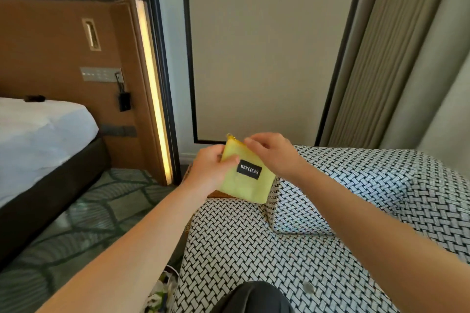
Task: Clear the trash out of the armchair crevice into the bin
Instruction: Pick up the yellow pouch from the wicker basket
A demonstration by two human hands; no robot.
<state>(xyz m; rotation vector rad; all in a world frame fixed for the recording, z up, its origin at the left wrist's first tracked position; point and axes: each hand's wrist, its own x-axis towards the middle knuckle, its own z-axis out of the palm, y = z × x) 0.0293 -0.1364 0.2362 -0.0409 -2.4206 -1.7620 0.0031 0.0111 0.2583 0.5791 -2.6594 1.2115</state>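
A flat yellow pouch (244, 185) with a black label reading REPLICAS is held up in front of me, above the armchair's seat (236, 241). My left hand (207, 169) grips its left edge with the thumb across the front. My right hand (273, 152) pinches the pouch's top edge near the zip. The armchair is upholstered in a black-and-white woven pattern; a matching cushion (297, 211) leans against its back. No bin is in view, and the crevice beside the cushion shows no trash from here.
A bed with white sheets (38, 140) and a wooden headboard panel (63, 63) with a lit strip stand to the left. Green patterned carpet (84, 223) lies between bed and armchair. Curtains (396, 58) hang at the right. A printed bag (162, 292) sits on the floor.
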